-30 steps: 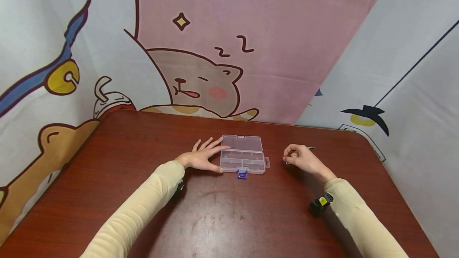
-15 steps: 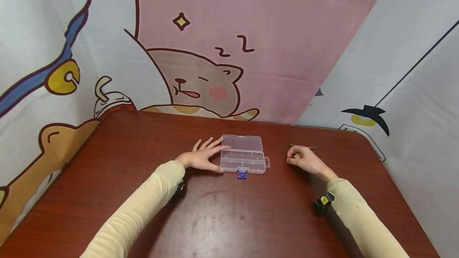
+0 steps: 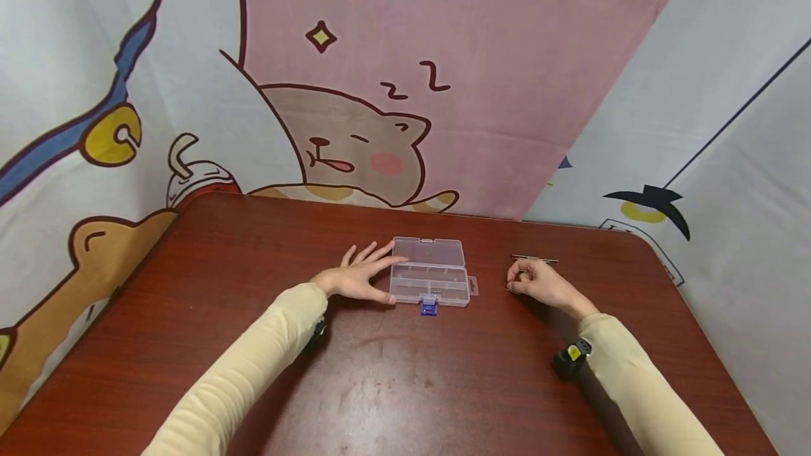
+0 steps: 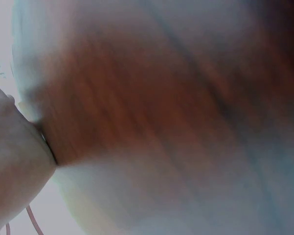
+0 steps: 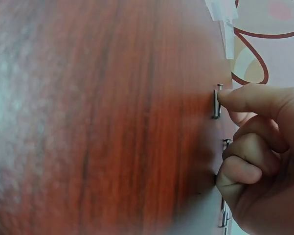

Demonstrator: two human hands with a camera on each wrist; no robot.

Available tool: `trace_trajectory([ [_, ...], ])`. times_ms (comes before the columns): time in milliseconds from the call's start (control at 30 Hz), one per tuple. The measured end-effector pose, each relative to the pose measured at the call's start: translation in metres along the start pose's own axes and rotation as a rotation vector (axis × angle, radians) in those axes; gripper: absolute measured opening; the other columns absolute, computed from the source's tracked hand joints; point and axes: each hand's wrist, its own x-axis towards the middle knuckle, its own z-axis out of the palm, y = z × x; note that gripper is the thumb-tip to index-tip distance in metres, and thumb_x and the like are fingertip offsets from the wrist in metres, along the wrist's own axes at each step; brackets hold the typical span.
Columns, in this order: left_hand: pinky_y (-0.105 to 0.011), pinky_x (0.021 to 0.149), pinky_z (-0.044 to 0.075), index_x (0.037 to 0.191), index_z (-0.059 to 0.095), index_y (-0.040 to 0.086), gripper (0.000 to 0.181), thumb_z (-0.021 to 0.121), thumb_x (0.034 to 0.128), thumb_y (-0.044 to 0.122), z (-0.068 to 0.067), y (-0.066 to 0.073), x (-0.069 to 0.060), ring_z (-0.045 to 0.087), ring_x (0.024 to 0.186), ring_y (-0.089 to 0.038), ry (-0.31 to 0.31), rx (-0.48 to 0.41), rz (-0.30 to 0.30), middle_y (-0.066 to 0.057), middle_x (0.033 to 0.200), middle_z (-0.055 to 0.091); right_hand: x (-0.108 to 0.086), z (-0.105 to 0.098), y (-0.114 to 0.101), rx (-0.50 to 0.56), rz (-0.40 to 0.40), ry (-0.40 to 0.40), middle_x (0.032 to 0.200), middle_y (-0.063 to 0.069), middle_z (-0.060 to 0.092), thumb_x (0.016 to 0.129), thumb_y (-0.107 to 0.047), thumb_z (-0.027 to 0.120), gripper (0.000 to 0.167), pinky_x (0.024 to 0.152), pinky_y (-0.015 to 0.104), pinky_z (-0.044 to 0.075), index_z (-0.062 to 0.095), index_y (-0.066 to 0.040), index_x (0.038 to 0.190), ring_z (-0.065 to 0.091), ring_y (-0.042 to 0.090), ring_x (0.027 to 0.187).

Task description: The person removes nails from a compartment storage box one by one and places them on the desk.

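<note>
A clear plastic compartment box (image 3: 429,286) lies on the table with its lid folded back and its blue latch hanging at the front. My left hand (image 3: 356,281) is spread at the box's left side, thumb at the front corner and a finger over the lid edge. A thin small thing shows faintly inside a front compartment. To the right, my right hand (image 3: 538,281) pinches a small metal nail (image 5: 219,103) with thumb and fingertip, low at the tabletop; the other fingers are curled. A second nail-like piece lies against it. More nails (image 3: 534,258) lie just behind that hand.
The brown wooden table (image 3: 380,385) runs to a cartoon-printed cloth backdrop (image 3: 481,111) along its far edge. A hanging tab (image 3: 473,286) sticks out from the box's right side. The left wrist view is mostly blurred tabletop.
My right hand has shifted slightly to the right since a second ago, uncovering more of the nails behind it. The left hand and the box have stayed in place.
</note>
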Motion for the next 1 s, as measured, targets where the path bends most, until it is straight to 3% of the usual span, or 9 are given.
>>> trace_trajectory([
  [233, -0.058, 0.108, -0.011, 0.153, 0.026, 0.035, 0.083, 0.067, 0.0835, 0.055, -0.001, 0.0, 0.0, -0.006, 0.146, -0.031, -0.001, -0.004, 0.006, 0.004, 0.162, -0.002, -0.001, 0.0, -0.001, 0.016, 0.022, 0.022, 0.058, -0.002, 0.042, 0.091, 0.001, 0.062, 0.005, 0.05, 0.022, 0.03, 0.059, 0.004, 0.091, 0.034, 0.005, 0.05],
  [433, -0.058, 0.108, -0.011, 0.153, 0.026, 0.034, 0.083, 0.067, 0.0839, 0.054, -0.001, 0.001, -0.001, -0.006, 0.145, -0.031, -0.005, -0.014, 0.008, 0.003, 0.162, -0.003, 0.0, 0.006, -0.005, 0.052, -0.01, 0.047, 0.057, -0.003, 0.042, 0.09, 0.002, 0.061, 0.005, 0.048, 0.021, 0.03, 0.058, 0.006, 0.091, 0.034, 0.004, 0.049],
  [667, -0.059, 0.108, -0.011, 0.153, 0.027, 0.033, 0.082, 0.067, 0.0839, 0.054, 0.0, 0.0, -0.001, -0.006, 0.145, -0.032, -0.002, -0.008, 0.008, 0.002, 0.162, -0.002, -0.004, 0.019, -0.051, 0.052, -0.043, 0.063, 0.056, 0.001, 0.039, 0.089, 0.01, 0.058, 0.003, 0.049, 0.02, 0.027, 0.057, 0.011, 0.091, 0.032, 0.005, 0.048],
  [833, -0.058, 0.108, -0.011, 0.153, 0.026, 0.035, 0.083, 0.067, 0.0835, 0.055, 0.001, 0.0, 0.0, -0.006, 0.146, -0.031, -0.005, -0.003, 0.003, 0.003, 0.162, -0.003, 0.006, 0.032, -0.039, 0.017, -0.1, 0.078, 0.056, -0.004, 0.04, 0.089, 0.005, 0.061, 0.006, 0.047, 0.021, 0.028, 0.063, 0.006, 0.094, 0.033, 0.004, 0.048],
  [1000, -0.058, 0.108, -0.01, 0.153, 0.026, 0.035, 0.083, 0.067, 0.0831, 0.055, 0.0, 0.0, 0.0, -0.006, 0.146, -0.031, -0.003, -0.004, 0.003, 0.003, 0.162, -0.002, 0.01, 0.038, -0.046, 0.0, -0.151, 0.069, 0.055, -0.008, 0.042, 0.089, -0.002, 0.064, 0.01, 0.046, 0.022, 0.028, 0.069, 0.0, 0.097, 0.034, 0.004, 0.048],
])
